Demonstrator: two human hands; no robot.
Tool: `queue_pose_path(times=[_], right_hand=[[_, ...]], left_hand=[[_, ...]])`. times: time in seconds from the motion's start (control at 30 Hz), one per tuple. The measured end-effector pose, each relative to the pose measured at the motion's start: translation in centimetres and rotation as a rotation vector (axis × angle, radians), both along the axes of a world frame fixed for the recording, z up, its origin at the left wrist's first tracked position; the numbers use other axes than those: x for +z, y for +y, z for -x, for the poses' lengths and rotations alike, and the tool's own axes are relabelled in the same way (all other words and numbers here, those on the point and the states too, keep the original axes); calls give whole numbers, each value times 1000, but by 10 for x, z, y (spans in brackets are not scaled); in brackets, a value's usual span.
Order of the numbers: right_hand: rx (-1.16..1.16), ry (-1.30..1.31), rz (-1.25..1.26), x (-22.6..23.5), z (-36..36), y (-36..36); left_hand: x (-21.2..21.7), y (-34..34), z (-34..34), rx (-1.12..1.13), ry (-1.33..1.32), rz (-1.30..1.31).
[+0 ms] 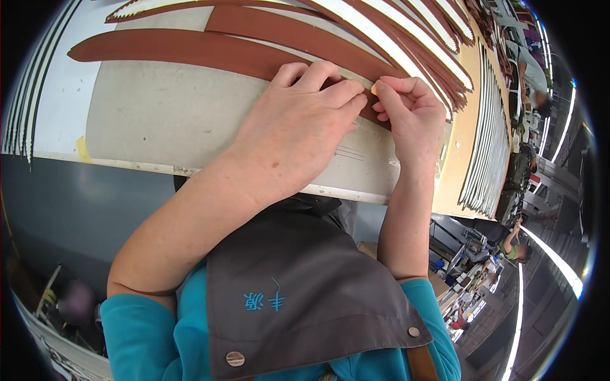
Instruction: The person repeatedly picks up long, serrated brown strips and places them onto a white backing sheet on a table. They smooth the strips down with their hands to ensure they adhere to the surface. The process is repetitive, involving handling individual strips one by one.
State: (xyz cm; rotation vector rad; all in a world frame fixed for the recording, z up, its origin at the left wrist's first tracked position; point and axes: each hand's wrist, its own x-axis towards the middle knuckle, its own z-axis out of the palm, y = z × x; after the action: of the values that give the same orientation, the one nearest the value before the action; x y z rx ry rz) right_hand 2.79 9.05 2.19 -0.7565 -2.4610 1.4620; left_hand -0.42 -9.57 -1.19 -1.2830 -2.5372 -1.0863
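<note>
A long brown strip (171, 48), leather-like with a rounded left end, lies across the grey work board. My left hand (298, 114) is bent over its right part, fingers curled and pressed on it. Close beside those fingertips, my right hand (413, 111) pinches thumb and forefinger together over the strip's right end. A small pale-yellow piece (374, 90) shows at the pinch; I cannot make out what it is. Behind lies a second brown strip (286, 32), flat and apart from my left hand. My fingers hide part of the near strip.
Several brown strips with white faces and toothed edges (406, 44) fan out at the back right. Dark-edged pale strips (486, 140) lie in a row on the right board, and more (32, 82) at far left. The table's front edge (171, 169) runs before me.
</note>
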Motion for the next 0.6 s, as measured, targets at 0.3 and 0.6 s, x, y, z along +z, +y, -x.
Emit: queue_pose_path(times=[0.3, 0.6], right_hand=[[4, -7, -64, 0, 1, -4], [-23, 171, 107, 3, -3, 10]], left_hand=[[0, 0, 0, -4, 2, 9], [-2, 2, -1, 4, 20, 1]])
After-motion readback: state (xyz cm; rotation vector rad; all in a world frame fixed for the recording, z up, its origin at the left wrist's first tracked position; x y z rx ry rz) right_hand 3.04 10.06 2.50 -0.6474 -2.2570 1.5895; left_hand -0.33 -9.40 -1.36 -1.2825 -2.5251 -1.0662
